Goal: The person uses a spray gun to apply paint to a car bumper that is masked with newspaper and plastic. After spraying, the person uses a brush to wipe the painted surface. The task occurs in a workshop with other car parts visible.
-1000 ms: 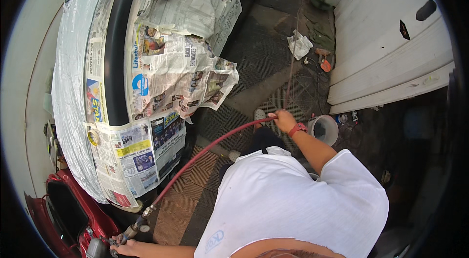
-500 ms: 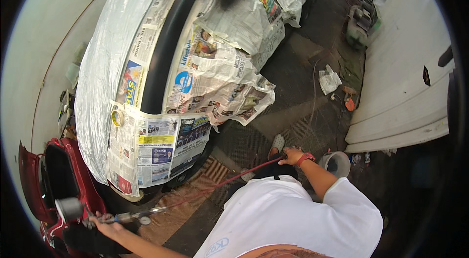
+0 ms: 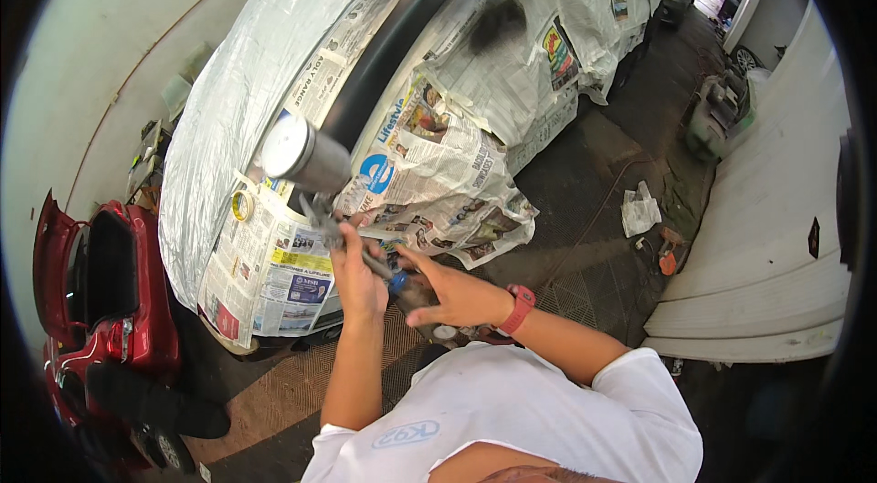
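Note:
My left hand is closed around the handle of a spray gun, which is raised in front of my chest. A silvery paint cup with a round pale lid tops the gun, tilted to the left. Beside the blue-ringed fitting at the handle's lower end, my right hand has its fingers apart; whether it touches the fitting I cannot tell. A small round gauge shows below that hand. Beyond the gun stands a masked car with a bare, dark roof-side strip between newspaper sheets and silvery plastic film.
A yellow tape roll sits on the newspaper. At left is a red car with its rear hatch raised. A greenish machine, crumpled paper and an orange tool lie along the right-hand wall.
The spray gun has come up from the lower left to the front of my chest in my left hand. My right hand has let go of the red hose and moved in beside the gun.

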Action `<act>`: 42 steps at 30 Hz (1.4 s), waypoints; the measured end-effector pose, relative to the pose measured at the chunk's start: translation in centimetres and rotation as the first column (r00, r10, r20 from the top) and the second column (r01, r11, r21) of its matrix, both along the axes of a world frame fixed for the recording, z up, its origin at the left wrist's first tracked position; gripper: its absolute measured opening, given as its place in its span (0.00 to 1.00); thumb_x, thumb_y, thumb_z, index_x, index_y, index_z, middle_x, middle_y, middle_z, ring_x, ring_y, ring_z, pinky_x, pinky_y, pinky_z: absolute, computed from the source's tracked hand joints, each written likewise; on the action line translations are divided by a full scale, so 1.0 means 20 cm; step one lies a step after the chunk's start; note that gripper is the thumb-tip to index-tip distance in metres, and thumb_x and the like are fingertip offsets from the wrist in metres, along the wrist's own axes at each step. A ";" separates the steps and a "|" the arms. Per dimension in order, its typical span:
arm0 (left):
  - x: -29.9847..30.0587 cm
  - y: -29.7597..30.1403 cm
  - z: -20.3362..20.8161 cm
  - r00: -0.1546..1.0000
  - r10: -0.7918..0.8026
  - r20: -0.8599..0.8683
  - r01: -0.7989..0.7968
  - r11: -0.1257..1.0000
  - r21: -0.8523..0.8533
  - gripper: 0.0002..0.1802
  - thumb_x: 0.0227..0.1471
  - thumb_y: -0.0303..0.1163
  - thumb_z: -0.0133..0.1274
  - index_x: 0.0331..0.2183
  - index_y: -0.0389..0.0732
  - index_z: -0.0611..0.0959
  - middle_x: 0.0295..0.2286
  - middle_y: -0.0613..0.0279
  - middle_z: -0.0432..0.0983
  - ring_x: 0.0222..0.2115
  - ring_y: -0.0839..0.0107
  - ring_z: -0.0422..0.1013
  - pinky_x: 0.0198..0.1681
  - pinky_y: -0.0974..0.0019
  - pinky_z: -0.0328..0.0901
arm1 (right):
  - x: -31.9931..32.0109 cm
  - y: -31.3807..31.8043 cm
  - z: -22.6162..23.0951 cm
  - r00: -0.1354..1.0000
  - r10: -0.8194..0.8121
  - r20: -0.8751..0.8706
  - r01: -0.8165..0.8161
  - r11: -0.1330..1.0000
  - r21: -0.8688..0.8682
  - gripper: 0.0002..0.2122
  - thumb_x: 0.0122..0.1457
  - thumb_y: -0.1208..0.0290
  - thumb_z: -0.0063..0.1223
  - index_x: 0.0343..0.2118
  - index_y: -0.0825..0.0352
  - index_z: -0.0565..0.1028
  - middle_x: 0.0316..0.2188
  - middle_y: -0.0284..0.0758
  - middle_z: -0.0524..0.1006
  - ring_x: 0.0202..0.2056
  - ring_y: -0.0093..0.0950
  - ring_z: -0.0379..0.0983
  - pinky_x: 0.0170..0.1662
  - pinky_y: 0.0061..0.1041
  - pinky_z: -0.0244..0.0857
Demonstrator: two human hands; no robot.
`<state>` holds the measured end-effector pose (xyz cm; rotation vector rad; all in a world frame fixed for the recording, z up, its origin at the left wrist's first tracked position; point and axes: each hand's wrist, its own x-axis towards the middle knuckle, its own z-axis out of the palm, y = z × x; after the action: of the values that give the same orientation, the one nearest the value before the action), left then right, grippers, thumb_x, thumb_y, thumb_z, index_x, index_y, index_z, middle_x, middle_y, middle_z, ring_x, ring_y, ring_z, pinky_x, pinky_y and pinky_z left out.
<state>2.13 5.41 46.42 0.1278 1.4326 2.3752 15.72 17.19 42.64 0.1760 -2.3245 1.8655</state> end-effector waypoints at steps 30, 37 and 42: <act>-1.76 0.72 1.47 0.466 -0.649 -0.601 0.039 0.694 -0.719 0.29 0.63 0.62 0.49 0.50 0.50 0.83 0.35 0.76 0.83 0.39 0.90 0.75 0.28 0.79 0.52 | 0.51 0.08 -0.39 0.741 -0.597 0.306 0.329 0.721 0.610 0.18 0.57 0.53 0.64 0.26 0.67 0.79 0.24 0.42 0.79 0.33 0.46 0.76 0.49 0.43 0.67; -1.96 0.85 1.58 0.227 -0.811 -0.539 0.163 0.577 -0.800 0.29 0.64 0.60 0.48 0.51 0.48 0.84 0.31 0.77 0.82 0.30 0.91 0.71 0.22 0.76 0.52 | 0.14 -0.10 -0.13 0.719 -0.673 0.174 0.418 0.619 0.665 0.18 0.54 0.54 0.66 0.24 0.66 0.78 0.22 0.40 0.77 0.31 0.43 0.74 0.40 0.41 0.67; -2.00 0.86 1.59 0.122 -0.841 -0.527 0.159 0.541 -0.826 0.30 0.63 0.61 0.50 0.46 0.45 0.87 0.24 0.74 0.81 0.19 0.88 0.62 0.20 0.79 0.52 | -0.09 -0.17 0.03 0.706 -0.686 0.175 0.449 0.625 0.638 0.17 0.53 0.56 0.67 0.24 0.67 0.78 0.20 0.41 0.74 0.30 0.45 0.73 0.39 0.42 0.67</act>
<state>-37.88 22.59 78.16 1.7805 1.9633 0.9284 13.83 13.72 43.22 -0.9063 -2.6576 0.9207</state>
